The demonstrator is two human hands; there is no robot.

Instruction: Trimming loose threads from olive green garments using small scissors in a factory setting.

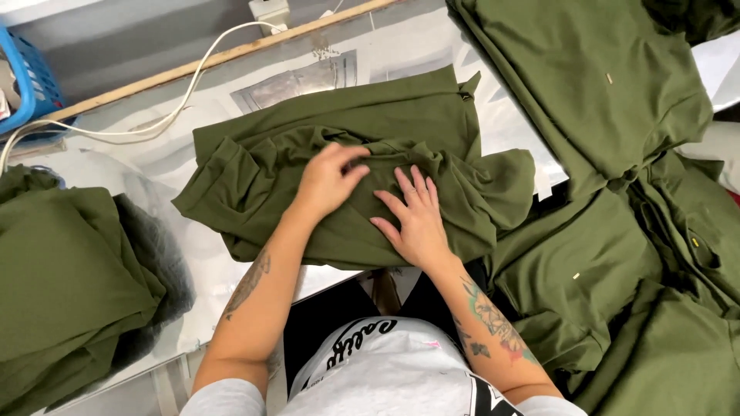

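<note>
- The green garment (324, 158) lay rumpled on the pale table (401, 46), directly before the person.
- The left hand (327, 181) pinched a fold of its cloth, fingers curled.
- The right hand (416, 219) lay open and flat on it, fingers spread.
- Green stacks sat left (65, 285) and right (617, 192).
</note>
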